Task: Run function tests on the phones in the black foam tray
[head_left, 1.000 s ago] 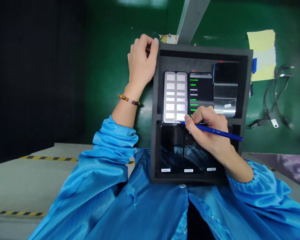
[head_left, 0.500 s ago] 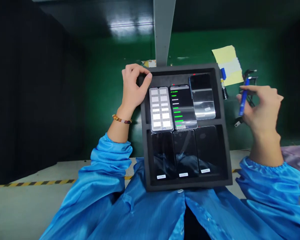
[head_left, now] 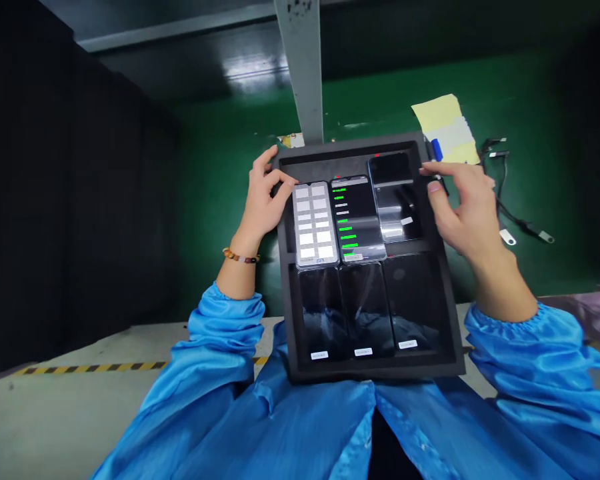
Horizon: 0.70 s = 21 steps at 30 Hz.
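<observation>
A black foam tray (head_left: 370,371) holds several phones in two rows. In the top row, one phone (head_left: 313,223) shows white blocks on grey, the middle phone (head_left: 365,217) has green text lines, and the right one (head_left: 393,180) has a dark screen. Dark phones with small white labels, such as this one (head_left: 365,300), fill the lower row. My left hand (head_left: 265,200) is closed over the upper left rim, thumb and a finger together beside the white-screen phone's top corner. My right hand (head_left: 467,207) is closed at the upper right rim, its thumb and forefinger tips on it.
Behind the tray's right corner lie a yellow paper (head_left: 443,117) and a blue-capped marker (head_left: 436,149), partly hidden. Black cables (head_left: 517,217) with metal plugs lie to the right on the green surface. A grey post (head_left: 305,73) stands beyond the tray.
My right hand has moved left to the tray's rim, and the blue pen it held is no longer visible in it. My left hand has slid down the left rim.
</observation>
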Each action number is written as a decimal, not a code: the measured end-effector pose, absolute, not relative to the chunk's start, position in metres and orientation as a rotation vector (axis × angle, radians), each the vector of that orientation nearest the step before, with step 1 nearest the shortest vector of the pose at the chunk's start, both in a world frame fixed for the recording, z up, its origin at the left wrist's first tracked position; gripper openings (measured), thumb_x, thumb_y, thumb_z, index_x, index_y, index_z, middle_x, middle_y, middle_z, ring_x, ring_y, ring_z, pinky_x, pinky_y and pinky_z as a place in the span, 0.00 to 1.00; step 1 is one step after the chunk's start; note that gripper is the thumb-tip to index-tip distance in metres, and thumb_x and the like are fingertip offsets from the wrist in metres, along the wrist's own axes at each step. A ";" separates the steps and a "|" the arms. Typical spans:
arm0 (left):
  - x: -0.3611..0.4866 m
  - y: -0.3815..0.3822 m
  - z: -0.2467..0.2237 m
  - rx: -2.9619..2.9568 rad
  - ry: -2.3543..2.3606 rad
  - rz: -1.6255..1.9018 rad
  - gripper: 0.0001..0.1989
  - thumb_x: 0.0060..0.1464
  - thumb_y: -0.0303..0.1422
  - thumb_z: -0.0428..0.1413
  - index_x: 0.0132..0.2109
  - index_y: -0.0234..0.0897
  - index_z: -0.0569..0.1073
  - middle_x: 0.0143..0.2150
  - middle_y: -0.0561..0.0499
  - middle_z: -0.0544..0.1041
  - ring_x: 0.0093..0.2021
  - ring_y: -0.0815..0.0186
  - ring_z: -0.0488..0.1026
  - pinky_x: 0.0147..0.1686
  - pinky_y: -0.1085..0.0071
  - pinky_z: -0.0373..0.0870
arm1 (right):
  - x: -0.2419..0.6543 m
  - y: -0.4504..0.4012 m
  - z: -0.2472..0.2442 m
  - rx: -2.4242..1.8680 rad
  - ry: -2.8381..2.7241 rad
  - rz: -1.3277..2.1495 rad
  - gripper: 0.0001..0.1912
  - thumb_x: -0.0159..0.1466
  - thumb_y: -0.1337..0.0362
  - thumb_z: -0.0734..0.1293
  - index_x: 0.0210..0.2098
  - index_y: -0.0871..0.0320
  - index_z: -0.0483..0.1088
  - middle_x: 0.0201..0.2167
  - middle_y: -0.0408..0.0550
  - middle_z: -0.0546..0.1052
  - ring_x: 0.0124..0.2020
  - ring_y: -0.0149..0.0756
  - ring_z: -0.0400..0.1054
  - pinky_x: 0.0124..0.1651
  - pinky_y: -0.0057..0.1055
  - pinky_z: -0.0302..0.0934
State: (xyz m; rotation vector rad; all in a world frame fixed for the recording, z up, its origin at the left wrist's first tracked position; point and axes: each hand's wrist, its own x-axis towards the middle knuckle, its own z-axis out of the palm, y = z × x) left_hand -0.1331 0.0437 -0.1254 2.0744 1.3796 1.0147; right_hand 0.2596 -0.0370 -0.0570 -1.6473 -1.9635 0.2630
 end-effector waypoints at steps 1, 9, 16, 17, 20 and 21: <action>-0.134 0.043 -0.126 2.076 1.369 0.990 0.27 0.71 0.60 0.52 0.46 0.44 0.83 0.79 0.47 0.62 0.76 0.46 0.63 0.76 0.41 0.63 | 0.248 -0.033 -0.052 -1.574 -2.032 0.338 0.20 0.77 0.61 0.61 0.65 0.52 0.72 0.61 0.53 0.81 0.64 0.52 0.72 0.68 0.58 0.59; -0.136 0.052 -0.127 2.045 1.385 0.921 0.26 0.73 0.59 0.49 0.50 0.44 0.81 0.79 0.43 0.62 0.80 0.48 0.58 0.78 0.41 0.59 | 0.165 0.005 -0.031 -1.256 -2.382 0.723 0.24 0.77 0.60 0.56 0.68 0.53 0.71 0.65 0.57 0.78 0.68 0.59 0.66 0.70 0.68 0.54; -0.135 0.055 -0.132 2.018 1.387 0.990 0.23 0.76 0.53 0.46 0.53 0.45 0.79 0.77 0.45 0.67 0.80 0.52 0.60 0.79 0.46 0.58 | 0.111 0.034 -0.046 -1.049 -2.575 0.762 0.30 0.73 0.64 0.54 0.72 0.52 0.68 0.69 0.57 0.74 0.74 0.62 0.58 0.71 0.71 0.50; -0.135 0.056 -0.133 2.018 1.378 0.999 0.23 0.77 0.53 0.46 0.53 0.45 0.79 0.77 0.45 0.67 0.79 0.52 0.61 0.79 0.47 0.58 | 0.106 0.036 -0.048 -1.047 -2.596 0.748 0.31 0.73 0.64 0.54 0.72 0.52 0.68 0.69 0.57 0.74 0.74 0.63 0.58 0.71 0.72 0.50; -0.135 0.059 -0.135 2.016 1.340 1.028 0.24 0.77 0.52 0.45 0.53 0.45 0.80 0.75 0.45 0.69 0.78 0.52 0.63 0.78 0.48 0.60 | 0.100 0.034 -0.050 -1.042 -2.635 0.693 0.31 0.73 0.64 0.55 0.73 0.51 0.67 0.69 0.58 0.74 0.73 0.64 0.59 0.70 0.72 0.50; -0.135 0.060 -0.135 2.009 1.333 1.042 0.24 0.77 0.52 0.44 0.52 0.45 0.80 0.74 0.45 0.70 0.77 0.53 0.64 0.77 0.49 0.61 | 0.100 0.031 -0.049 -1.036 -2.646 0.679 0.31 0.73 0.65 0.55 0.73 0.51 0.68 0.68 0.58 0.75 0.73 0.64 0.59 0.70 0.72 0.51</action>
